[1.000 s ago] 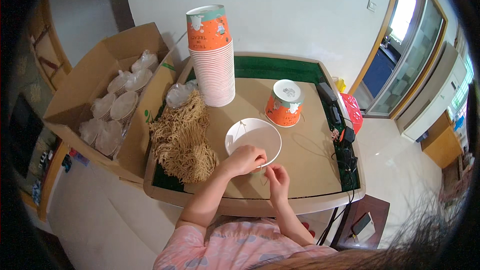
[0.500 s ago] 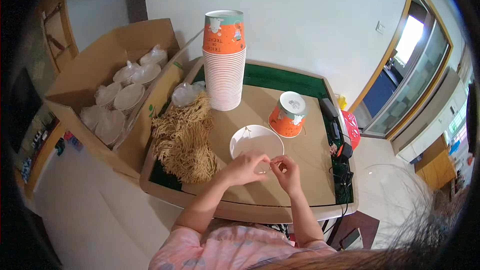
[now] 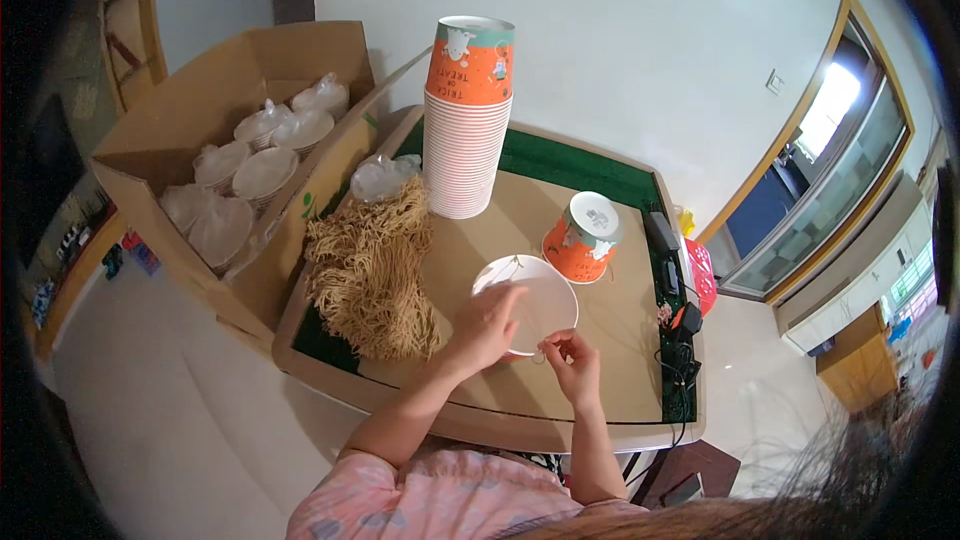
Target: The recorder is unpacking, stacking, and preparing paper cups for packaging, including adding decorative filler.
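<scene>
A paper bucket (image 3: pixel 548 302), white inside, stands mouth up on the cardboard-covered tabletop in front of me. A thin cord lies across its far rim. My left hand (image 3: pixel 485 328) reaches over the bucket's left rim, with thumb apart from the fingers and nothing visible in it. At the near right rim, my right hand (image 3: pixel 573 362) pinches the end of a thin tan cord (image 3: pixel 539 348), its thumb and forefinger together. Left of the bucket lies a big bundle of tan cords (image 3: pixel 370 285). Beyond it to the right, an orange and green bucket (image 3: pixel 580 250) sits upside down.
A tall stack of upturned paper buckets (image 3: pixel 468 130) rises at the back, beside a clear plastic bag (image 3: pixel 383 178). On the left stands an open carton (image 3: pixel 150 155) holding several bagged bucket stacks. Black cables and adapters (image 3: pixel 680 340) line the table's right edge.
My left hand has drawn away from my right, up over the bucket's left rim. The right hand keeps its pinch on the cord near the rim. The whole view has shifted slightly.
</scene>
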